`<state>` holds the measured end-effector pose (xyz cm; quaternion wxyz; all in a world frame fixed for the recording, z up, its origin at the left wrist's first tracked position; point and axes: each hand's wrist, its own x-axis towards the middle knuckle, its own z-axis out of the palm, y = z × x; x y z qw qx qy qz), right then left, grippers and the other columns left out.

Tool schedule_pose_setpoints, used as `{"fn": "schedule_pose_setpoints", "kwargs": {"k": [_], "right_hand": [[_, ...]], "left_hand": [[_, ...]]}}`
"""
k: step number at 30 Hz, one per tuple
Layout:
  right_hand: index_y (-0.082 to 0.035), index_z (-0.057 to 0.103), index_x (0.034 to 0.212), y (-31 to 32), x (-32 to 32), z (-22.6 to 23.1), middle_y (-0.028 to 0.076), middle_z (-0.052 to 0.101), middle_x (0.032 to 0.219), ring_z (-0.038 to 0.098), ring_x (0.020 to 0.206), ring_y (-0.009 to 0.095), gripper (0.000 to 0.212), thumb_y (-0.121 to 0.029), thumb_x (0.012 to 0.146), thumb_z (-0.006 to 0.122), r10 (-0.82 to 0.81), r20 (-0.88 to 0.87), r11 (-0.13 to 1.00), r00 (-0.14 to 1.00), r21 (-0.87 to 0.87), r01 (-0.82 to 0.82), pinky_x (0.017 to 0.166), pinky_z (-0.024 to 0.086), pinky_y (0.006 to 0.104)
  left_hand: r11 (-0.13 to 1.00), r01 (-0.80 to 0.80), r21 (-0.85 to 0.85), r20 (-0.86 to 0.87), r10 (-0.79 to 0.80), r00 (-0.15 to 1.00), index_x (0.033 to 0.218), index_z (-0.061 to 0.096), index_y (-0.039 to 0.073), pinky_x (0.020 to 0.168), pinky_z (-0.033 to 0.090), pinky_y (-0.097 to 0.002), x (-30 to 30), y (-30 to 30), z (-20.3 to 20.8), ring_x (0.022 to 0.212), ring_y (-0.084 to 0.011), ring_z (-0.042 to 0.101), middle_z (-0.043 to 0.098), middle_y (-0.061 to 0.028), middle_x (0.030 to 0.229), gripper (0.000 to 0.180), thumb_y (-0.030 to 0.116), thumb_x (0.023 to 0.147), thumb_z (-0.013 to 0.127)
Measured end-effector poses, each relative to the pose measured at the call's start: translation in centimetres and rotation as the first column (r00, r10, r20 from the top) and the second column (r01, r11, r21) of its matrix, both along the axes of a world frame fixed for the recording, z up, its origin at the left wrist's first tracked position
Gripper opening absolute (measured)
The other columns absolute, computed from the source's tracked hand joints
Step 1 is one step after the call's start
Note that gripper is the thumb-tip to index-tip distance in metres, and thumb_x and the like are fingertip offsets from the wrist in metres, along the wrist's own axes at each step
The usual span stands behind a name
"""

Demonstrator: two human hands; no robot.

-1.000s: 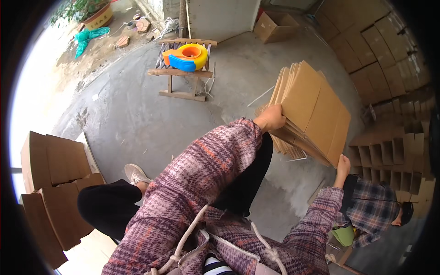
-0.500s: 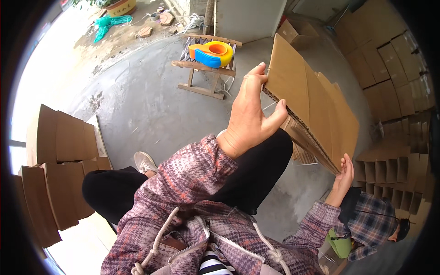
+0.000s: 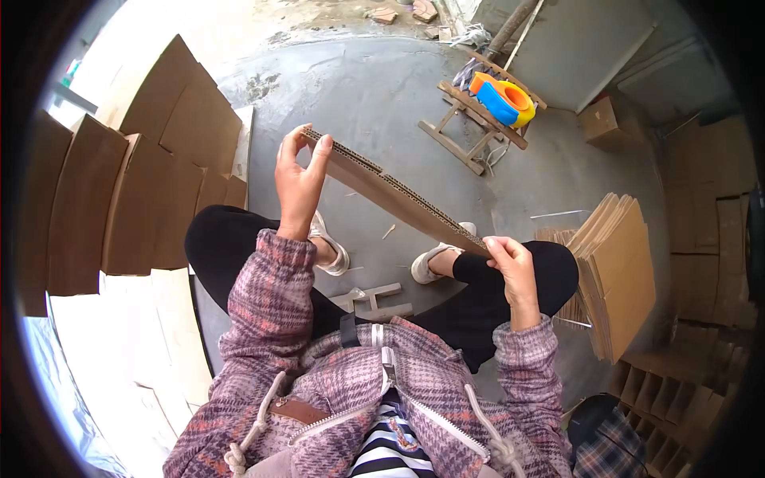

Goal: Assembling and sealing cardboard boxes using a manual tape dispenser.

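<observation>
A flattened cardboard carton is in front of me, its corrugated edge facing up and slanting from upper left down to the right. My left hand pinches its far left corner between thumb and fingers. At the opposite end, my right hand grips the near right corner, thumb on top. The board hangs above the floor between my knees, and its underside is mostly hidden.
A stack of flat cartons stands by my right knee. Larger cartons line my left. Beyond, a wooden folding stool bears an orange, blue and yellow tape dispenser. Another person's plaid sleeve shows at lower right.
I have turned left and brought the carton from the stack on the right to in front of me. It now shows mostly its edge, with both hands still on it.
</observation>
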<state>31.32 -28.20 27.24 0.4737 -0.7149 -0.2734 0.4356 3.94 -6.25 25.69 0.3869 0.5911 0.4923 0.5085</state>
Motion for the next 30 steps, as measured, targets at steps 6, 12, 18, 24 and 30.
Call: {"fn": "schedule_pose_setpoints", "kwargs": {"k": [6, 12, 18, 24, 30], "right_hand": [[0.0, 0.064, 0.093, 4.2, -3.6, -8.4, -0.001, 0.059, 0.08, 0.054, 0.069, 0.007, 0.03, -0.029, 0.086, 0.064, 0.137, -0.133, 0.955, 0.982, -0.244, -0.166, 0.06, 0.045, 0.0212], [-0.005, 0.063, 0.108, 8.2, -5.2, -5.0, 0.017, 0.061, 0.11, 0.058, 0.1, 0.034, 0.048, -0.047, 0.087, 0.054, 0.824, 0.372, 0.558, 0.427, -0.661, -0.501, 0.086, 0.045, 0.0405], [-0.002, 0.059, 0.113, 13.6, -6.7, -10.2, 0.017, 0.06, 0.111, 0.057, 0.101, 0.031, 0.047, -0.042, 0.093, 0.046, 0.815, 0.304, 0.574, 0.494, -0.301, -0.762, 0.087, 0.044, 0.0371], [-0.005, 0.062, 0.101, 15.3, -6.0, -9.1, 0.018, 0.063, 0.093, 0.06, 0.088, 0.035, 0.035, -0.036, 0.093, 0.048, 0.817, 0.27, 0.577, 0.51, -0.396, -0.714, 0.079, 0.047, 0.0401], [-0.006, 0.053, 0.093, 15.0, -6.6, -10.6, 0.016, 0.063, 0.081, 0.06, 0.077, 0.038, 0.019, -0.025, 0.091, 0.051, 0.703, 0.666, 0.633, 0.25, -0.425, -0.647, 0.065, 0.047, 0.0461]], "left_hand": [[0.967, -0.038, -0.25, 0.099, 0.065, 0.993, 0.119, 0.051, 0.002, 0.086, 0.043, -0.0274, -2.9, 5.1, -15.2, 0.098, -0.014, 0.054, 0.059, -0.0064, 0.103, 0.045, 0.028, 0.085, 0.066], [0.947, 0.011, -0.32, 0.14, 0.035, 0.99, 0.129, 0.042, 0.002, 0.099, 0.037, -0.0344, -3.7, 4.7, -16.8, 0.117, -0.0229, 0.047, 0.049, -0.0143, 0.123, 0.057, 0.032, 0.085, 0.066], [0.942, 0.075, -0.327, 0.165, -0.021, 0.986, 0.129, 0.042, 0.002, 0.099, 0.038, -0.0374, -3.4, 4.7, -16.2, 0.117, -0.0262, 0.048, 0.052, -0.0154, 0.122, 0.063, 0.033, 0.082, 0.069], [0.948, 0.101, -0.303, 0.148, -0.058, 0.987, 0.129, 0.043, 0.001, 0.098, 0.039, -0.0368, -4.2, 4.7, -16.4, 0.117, -0.0248, 0.048, 0.054, -0.0141, 0.12, 0.061, 0.031, 0.083, 0.069], [0.941, 0.128, -0.312, 0.092, -0.104, 0.99, 0.125, 0.045, 0.0, 0.096, 0.04, -0.034, -4.6, 4.7, -16.1, 0.112, -0.0221, 0.051, 0.055, -0.0142, 0.116, 0.055, 0.02, 0.078, 0.067]]}}
